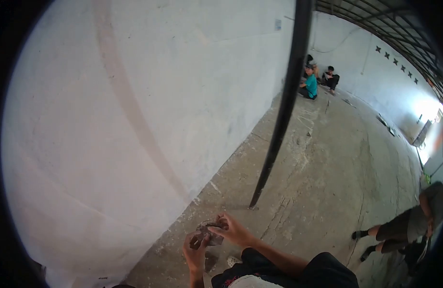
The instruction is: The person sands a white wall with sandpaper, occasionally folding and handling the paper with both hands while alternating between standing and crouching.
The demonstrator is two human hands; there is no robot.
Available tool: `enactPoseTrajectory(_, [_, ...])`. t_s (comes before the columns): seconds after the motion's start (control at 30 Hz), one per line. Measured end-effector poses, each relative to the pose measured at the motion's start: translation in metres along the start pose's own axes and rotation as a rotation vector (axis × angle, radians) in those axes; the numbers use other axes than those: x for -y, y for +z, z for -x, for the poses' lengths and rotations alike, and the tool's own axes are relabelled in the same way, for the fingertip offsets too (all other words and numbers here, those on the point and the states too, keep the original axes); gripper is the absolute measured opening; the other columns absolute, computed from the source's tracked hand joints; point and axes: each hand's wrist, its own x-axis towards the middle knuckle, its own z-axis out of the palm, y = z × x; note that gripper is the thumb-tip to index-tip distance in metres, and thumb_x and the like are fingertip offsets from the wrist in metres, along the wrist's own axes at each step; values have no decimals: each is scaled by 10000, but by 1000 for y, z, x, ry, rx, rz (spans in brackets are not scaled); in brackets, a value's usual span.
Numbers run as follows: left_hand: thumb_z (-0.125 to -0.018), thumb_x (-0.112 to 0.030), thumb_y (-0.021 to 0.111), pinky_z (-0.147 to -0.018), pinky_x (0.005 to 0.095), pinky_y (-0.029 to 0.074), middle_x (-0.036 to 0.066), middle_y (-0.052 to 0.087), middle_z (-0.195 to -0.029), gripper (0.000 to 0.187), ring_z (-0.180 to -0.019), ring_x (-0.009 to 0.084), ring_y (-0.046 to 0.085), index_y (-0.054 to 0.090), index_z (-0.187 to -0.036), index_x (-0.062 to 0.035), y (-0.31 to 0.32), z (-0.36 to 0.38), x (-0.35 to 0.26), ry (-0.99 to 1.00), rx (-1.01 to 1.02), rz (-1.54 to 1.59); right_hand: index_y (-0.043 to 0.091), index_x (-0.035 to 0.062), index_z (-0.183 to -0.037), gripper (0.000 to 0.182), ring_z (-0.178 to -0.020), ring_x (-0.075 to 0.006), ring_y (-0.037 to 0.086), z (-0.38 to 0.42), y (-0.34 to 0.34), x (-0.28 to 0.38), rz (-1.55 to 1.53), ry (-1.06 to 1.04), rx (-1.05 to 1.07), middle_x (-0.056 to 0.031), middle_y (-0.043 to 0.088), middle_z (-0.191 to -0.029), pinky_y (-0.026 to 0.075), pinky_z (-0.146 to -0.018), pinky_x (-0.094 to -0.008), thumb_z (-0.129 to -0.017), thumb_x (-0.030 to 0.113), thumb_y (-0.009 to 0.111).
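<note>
Low in the head view, both hands meet in front of my body. Between them is a small, thin, greyish-brown piece [215, 239] that looks partly see-through, like a plastic packet; its exact kind is too small to tell. The fingers of my left hand [194, 250] curl round its left side. With thumb and fingers, my right hand [227, 229] pinches its upper right part. The fingers cover much of the piece.
A white wall [135, 120] rises at my left. A dark metal post [279, 113] stands on the cracked concrete floor [317, 177] just ahead. One person [413, 221] stands at the right; several people [309, 84] sit by the far wall.
</note>
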Motion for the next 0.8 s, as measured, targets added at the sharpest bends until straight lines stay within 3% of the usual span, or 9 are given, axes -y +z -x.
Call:
enactPoseTrajectory(0.07, [-863,22,714,-751,262,536,84,664,-979,264,-909,142,640,583,-1091,14,10,-3,-4,-32,70,49,467,24,-1097,371,-806,-110,568,8,-9,7,71,-70,-52,-50,578,-871,467,-676,-267,-925,251,705])
enactPoseTrajectory(0.13, [-868,5,718,-753,270,544,88,675,-1003,263,-910,140,643,596,-1101,20,14,-4,-8,-132,153,222,463,26,-1078,354,-815,-103,576,17,-9,24,33,-7,-88,-45,578,-868,470,-679,-264,-926,237,704])
enactPoseTrajectory(0.37, [-876,-44,731,-738,272,551,70,682,-943,202,-867,133,647,620,-1021,44,15,-9,-48,-218,386,43,465,31,-1045,318,-822,-90,577,32,-2,50,-8,-7,-203,-46,589,-898,472,-676,-271,-935,225,692])
enactPoseTrajectory(0.43, [-876,-67,740,-719,263,542,58,678,-894,184,-831,123,643,622,-961,45,22,0,-69,-283,409,-104,487,22,-1088,315,-862,-100,592,40,-6,59,-46,59,-186,-63,616,-983,489,-712,-272,-950,237,672])
enactPoseTrajectory(0.57, [-878,-85,743,-701,258,529,60,680,-867,185,-813,113,636,615,-915,45,16,5,-105,-326,418,-20,511,6,-1206,388,-944,-122,609,54,1,107,-131,213,-214,-88,640,-1084,508,-806,-280,-955,258,664])
enactPoseTrajectory(0.63, [-889,-88,731,-691,259,528,66,679,-891,181,-801,108,629,601,-893,39,2,-4,-124,-299,508,-261,533,4,-1281,444,-1020,-135,606,54,7,124,-127,239,-163,-94,650,-1128,501,-891,-289,-949,264,669])
enactPoseTrajectory(0.8, [-905,-88,706,-755,286,565,82,684,-908,182,-837,131,656,629,-976,60,17,23,-181,-402,539,-40,581,-8,-1243,410,-1034,-144,614,81,6,194,-73,285,-219,-103,659,-1143,502,-902,-299,-933,239,688])
